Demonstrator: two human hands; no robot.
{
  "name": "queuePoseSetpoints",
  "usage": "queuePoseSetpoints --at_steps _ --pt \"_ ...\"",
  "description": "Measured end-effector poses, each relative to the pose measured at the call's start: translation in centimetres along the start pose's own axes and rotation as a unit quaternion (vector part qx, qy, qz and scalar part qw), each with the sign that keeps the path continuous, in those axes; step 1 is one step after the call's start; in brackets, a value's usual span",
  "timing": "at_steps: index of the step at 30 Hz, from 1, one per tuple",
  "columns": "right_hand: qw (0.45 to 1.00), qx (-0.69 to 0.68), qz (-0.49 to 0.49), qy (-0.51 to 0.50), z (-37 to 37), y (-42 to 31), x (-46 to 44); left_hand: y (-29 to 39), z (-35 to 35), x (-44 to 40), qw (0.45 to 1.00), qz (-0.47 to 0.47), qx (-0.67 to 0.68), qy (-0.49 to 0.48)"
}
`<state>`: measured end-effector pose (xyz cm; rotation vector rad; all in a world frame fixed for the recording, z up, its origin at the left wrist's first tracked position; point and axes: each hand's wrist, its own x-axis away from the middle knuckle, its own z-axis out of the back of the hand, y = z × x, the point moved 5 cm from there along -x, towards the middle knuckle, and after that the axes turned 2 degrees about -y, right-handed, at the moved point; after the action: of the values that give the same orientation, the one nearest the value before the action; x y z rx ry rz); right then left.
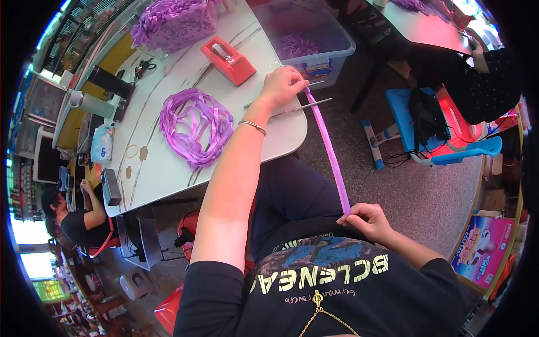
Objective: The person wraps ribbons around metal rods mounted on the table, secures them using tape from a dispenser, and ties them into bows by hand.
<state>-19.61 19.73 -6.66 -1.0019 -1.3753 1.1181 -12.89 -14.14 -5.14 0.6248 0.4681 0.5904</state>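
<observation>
A purple ribbon (327, 143) runs taut between my two hands. My left hand (282, 88) is closed on its upper end at the table edge, beside two thin metal rods (318, 103) that stick out past the edge. Whether the ribbon loops round a rod is hidden by the fingers. Low in front of my shirt, my right hand (369, 221) pinches the lower end between thumb and fingers. A loose coil of purple ribbon (168, 140) lies on the marbled white table (151, 174), left of my left forearm.
A red tape dispenser (238, 68) and a heap of purple ribbon pieces (174, 25) stand farther back on the table. Beyond its edge is a clear plastic bin (337, 48). A blue chair (405, 121) stands at right. Two people sit nearby, one on each side.
</observation>
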Motion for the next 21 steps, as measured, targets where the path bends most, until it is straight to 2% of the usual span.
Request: queuePoseSetpoints --at_steps 6,9,11,14,18,21 --pt "0.999 0.033 0.008 0.008 0.0 -0.3 0.0 -0.2 -0.1 -0.3 1.0 0.012 -0.01 -0.025" --pt "0.992 0.108 0.062 0.021 0.1 -2.0 -0.1 -0.1 -0.1 -0.3 0.999 0.015 -0.008 -0.033" --pt "0.965 0.193 0.174 0.028 0.1 -4.2 0.0 0.2 0.0 -0.1 0.999 0.031 -0.006 -0.041" --pt "0.95 0.217 0.223 0.031 0.2 -4.7 -0.2 0.4 0.0 -0.1 0.998 0.035 -0.01 -0.043" --pt "0.947 0.246 0.206 0.019 -0.4 -3.3 -0.3 -0.1 -0.1 -0.1 0.999 0.025 -0.002 -0.035" --pt "0.959 0.238 0.153 0.034 -0.2 -2.3 0.0 0.2 0.0 -0.2 0.999 0.033 -0.005 -0.039"
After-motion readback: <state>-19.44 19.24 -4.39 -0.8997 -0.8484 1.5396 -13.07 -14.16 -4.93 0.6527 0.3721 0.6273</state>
